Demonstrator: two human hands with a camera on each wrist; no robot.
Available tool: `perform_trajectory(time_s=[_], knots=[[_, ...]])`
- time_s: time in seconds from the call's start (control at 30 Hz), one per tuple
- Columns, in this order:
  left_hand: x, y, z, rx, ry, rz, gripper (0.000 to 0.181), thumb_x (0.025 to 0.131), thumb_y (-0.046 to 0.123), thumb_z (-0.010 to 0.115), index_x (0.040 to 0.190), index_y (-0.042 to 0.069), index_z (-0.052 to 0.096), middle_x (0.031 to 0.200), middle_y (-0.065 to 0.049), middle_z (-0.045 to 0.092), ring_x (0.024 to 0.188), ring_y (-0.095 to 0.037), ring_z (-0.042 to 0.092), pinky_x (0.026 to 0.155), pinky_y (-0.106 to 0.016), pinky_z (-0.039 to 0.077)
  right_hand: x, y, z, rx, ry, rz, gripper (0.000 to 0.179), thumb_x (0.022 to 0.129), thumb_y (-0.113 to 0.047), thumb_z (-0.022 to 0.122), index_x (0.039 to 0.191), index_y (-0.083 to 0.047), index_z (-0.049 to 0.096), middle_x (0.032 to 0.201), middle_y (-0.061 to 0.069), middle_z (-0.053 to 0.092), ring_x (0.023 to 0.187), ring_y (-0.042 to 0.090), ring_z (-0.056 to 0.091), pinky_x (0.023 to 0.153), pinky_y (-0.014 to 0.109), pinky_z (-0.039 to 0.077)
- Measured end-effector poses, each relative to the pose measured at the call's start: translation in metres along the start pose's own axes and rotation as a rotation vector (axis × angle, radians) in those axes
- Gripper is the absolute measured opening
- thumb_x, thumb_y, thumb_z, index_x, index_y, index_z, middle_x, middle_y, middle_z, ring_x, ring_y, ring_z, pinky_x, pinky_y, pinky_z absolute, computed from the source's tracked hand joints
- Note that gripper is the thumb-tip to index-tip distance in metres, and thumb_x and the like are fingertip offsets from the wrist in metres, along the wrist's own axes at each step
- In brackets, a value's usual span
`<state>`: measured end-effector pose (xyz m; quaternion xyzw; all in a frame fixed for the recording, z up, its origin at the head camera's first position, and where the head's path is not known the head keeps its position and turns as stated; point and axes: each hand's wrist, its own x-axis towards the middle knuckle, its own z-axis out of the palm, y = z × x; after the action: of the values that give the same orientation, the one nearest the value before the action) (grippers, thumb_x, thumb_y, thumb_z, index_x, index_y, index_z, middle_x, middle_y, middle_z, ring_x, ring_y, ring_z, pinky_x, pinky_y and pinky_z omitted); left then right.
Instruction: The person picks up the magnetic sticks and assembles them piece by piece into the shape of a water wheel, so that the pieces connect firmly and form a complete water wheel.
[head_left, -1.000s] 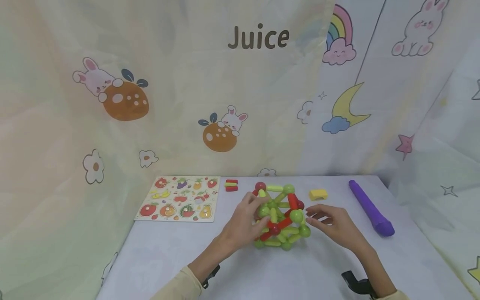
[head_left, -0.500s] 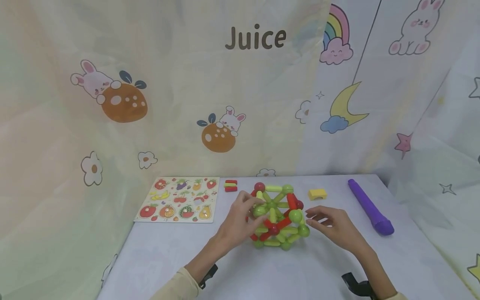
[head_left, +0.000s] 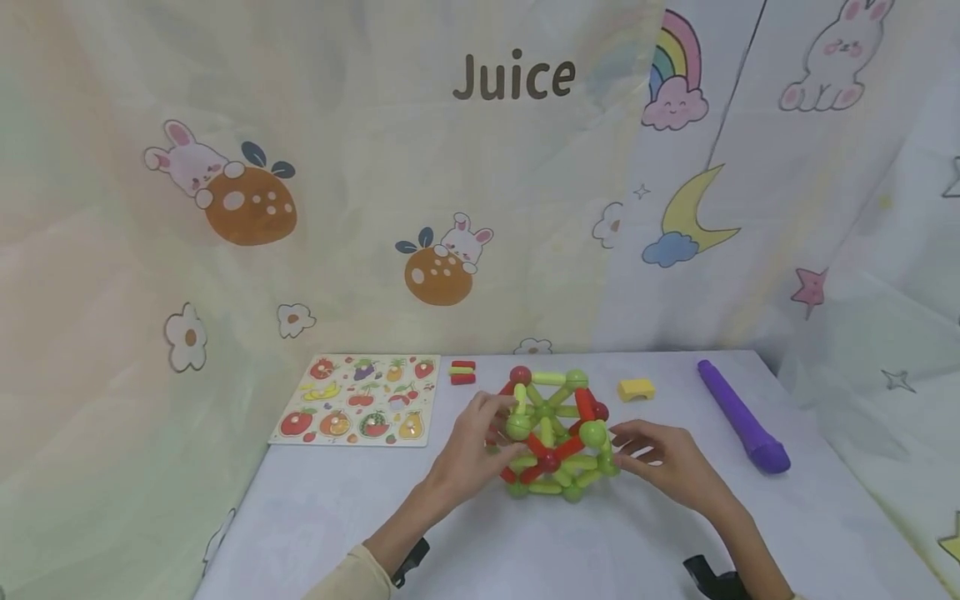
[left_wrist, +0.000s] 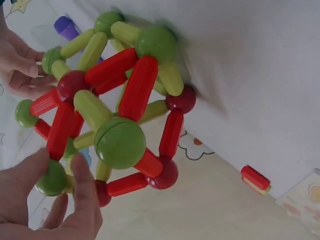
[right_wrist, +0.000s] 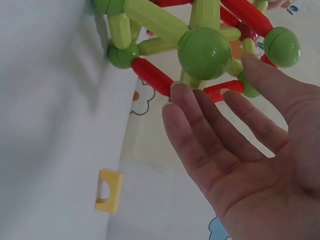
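A ball-and-rod magnetic construction point(head_left: 558, 408), made of green and red balls joined by red and yellow-green rods, stands on the white table. My left hand point(head_left: 465, 446) is at its left side, thumb and fingers spread around a green ball point(left_wrist: 51, 178) at its upper left corner. In the left wrist view the fingers look loose, with a gap beside the ball. My right hand point(head_left: 671, 458) reaches to the opposite side, relaxed fingers slightly bent. Its fingertips point(right_wrist: 179, 95) lie right at the rods near another green ball point(right_wrist: 204, 54), and the palm holds nothing.
A fruit picture puzzle board point(head_left: 356, 400) lies at the back left. Beside it are stacked red and yellow-green rods point(head_left: 462, 372). A yellow arch block point(head_left: 636, 389) and a purple toy microphone point(head_left: 742, 417) lie towards the right. A printed curtain point(head_left: 337, 167) hangs behind the table.
My left hand has slid left, its fingers drawing off the green ball, which now shows fully. My right hand has dipped slightly towards the lower right of the construction, which stays in place.
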<state>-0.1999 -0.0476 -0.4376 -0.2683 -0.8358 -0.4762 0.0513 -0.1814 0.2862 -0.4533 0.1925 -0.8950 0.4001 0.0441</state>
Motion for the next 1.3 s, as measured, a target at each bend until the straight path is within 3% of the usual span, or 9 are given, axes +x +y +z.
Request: perform_trajectory(time_s=[0.3,0.4,0.47,0.57,0.67,0.77,0.93,1.17,1.3], knots=[[-0.001,0.001,0.001,0.001,0.012,0.072,0.046,0.094,0.01,0.085,0.135,0.01,0.064,0.115,0.001,0.063,0.102,-0.014,0.066,0.084,-0.03,0.064,-0.002,0.003,0.003,0.025,-0.036,-0.012,0.033,0.094,-0.016,0.085,0.123,-0.006,0.076,0.113,0.006,0.08,0.093,0.01,0.075,0.076,0.026,0.063],[0.004,0.001,-0.002,0.043,0.008,0.055,0.064,0.092,0.02,0.089,0.146,0.012,0.058,0.127,-0.001,0.06,0.114,-0.021,0.063,0.088,-0.037,0.064,-0.001,0.004,0.002,0.02,-0.054,-0.013,0.034,0.094,-0.018,0.085,0.124,-0.005,0.076,0.113,0.006,0.08,0.092,0.01,0.074,0.076,0.027,0.063],[0.009,-0.001,-0.003,0.092,-0.012,0.042,0.082,0.089,0.029,0.092,0.157,0.015,0.05,0.145,-0.004,0.053,0.132,-0.025,0.055,0.096,-0.044,0.063,-0.001,0.004,0.002,0.015,-0.066,-0.007,0.036,0.093,-0.018,0.086,0.125,-0.004,0.075,0.112,0.006,0.08,0.092,0.01,0.074,0.076,0.027,0.063],[0.02,-0.005,-0.004,0.165,-0.072,0.018,0.105,0.084,0.037,0.095,0.169,0.023,0.035,0.173,-0.003,0.029,0.156,-0.028,0.033,0.108,-0.053,0.055,-0.001,0.004,0.001,0.019,-0.089,0.0,0.039,0.091,-0.017,0.087,0.126,-0.003,0.074,0.111,0.006,0.08,0.092,0.01,0.074,0.076,0.029,0.064],[0.028,-0.008,-0.003,0.183,-0.137,-0.002,0.115,0.082,0.037,0.096,0.172,0.025,0.026,0.18,-0.001,0.015,0.164,-0.028,0.02,0.114,-0.056,0.05,-0.001,0.005,0.002,0.033,-0.107,0.005,0.04,0.091,-0.015,0.087,0.127,-0.002,0.074,0.111,0.006,0.08,0.093,0.009,0.074,0.076,0.029,0.064],[0.031,-0.01,-0.002,0.154,-0.158,-0.025,0.116,0.082,0.032,0.097,0.172,0.022,0.025,0.18,-0.002,0.019,0.163,-0.026,0.024,0.116,-0.053,0.048,-0.001,0.005,0.004,0.044,-0.108,0.002,0.039,0.091,-0.014,0.087,0.127,-0.003,0.075,0.112,0.007,0.08,0.093,0.009,0.074,0.076,0.028,0.064],[0.028,-0.01,0.001,0.146,-0.126,-0.01,0.116,0.081,0.025,0.098,0.172,0.018,0.025,0.178,-0.003,0.024,0.16,-0.025,0.033,0.116,-0.047,0.048,0.0,0.002,0.006,0.039,-0.099,-0.014,0.037,0.091,-0.015,0.087,0.125,-0.004,0.076,0.115,0.009,0.08,0.092,0.01,0.074,0.076,0.03,0.064],[0.024,-0.009,0.002,0.155,-0.106,0.005,0.115,0.082,0.024,0.098,0.172,0.016,0.027,0.177,-0.005,0.024,0.159,-0.027,0.035,0.113,-0.044,0.052,0.0,0.002,0.007,0.024,-0.094,-0.012,0.035,0.091,-0.013,0.086,0.124,-0.004,0.077,0.116,0.01,0.08,0.091,0.009,0.074,0.076,0.027,0.063],[0.023,-0.014,-0.007,0.179,-0.142,-0.009,0.115,0.083,0.03,0.096,0.173,0.021,0.024,0.179,-0.004,0.022,0.161,-0.028,0.03,0.113,-0.049,0.052,-0.001,0.001,0.008,0.044,-0.094,-0.002,0.035,0.091,-0.013,0.086,0.124,-0.005,0.077,0.117,0.011,0.08,0.092,0.009,0.074,0.076,0.027,0.063]])
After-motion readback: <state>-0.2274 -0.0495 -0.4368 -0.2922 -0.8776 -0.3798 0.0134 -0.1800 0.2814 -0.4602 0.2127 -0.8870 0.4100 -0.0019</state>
